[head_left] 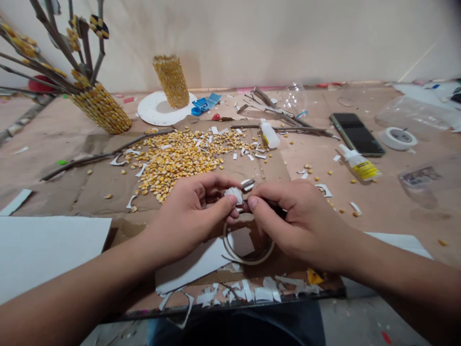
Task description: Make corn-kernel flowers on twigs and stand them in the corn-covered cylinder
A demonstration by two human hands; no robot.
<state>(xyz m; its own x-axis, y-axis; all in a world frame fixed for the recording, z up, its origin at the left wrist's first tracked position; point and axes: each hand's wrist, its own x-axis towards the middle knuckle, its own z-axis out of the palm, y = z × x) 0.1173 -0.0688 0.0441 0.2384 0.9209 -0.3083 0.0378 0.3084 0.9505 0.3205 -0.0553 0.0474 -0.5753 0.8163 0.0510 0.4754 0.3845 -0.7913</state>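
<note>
My left hand (190, 214) and my right hand (295, 218) meet over the cardboard-covered table (378, 202), fingers pinched together. Between the fingertips sits a small crumpled white paper piece (234, 194), gripped by the left thumb and fingers. The right fingers pinch against its edge and seem to hold a thin dark stick, mostly hidden. Directly beneath my hands lies a tape ring (248, 247) on a white paper sheet (201, 262). A heap of corn kernels (176, 156) spreads just beyond my hands.
White paper scraps (252, 290) litter the near edge. Two glue bottles (269, 133) (360, 165), a phone (356, 133), a tape roll (398, 138), twigs (281, 117), a kernel-covered vase with branches (101, 108), a kernel-covered cup (172, 79) on a white plate (153, 113).
</note>
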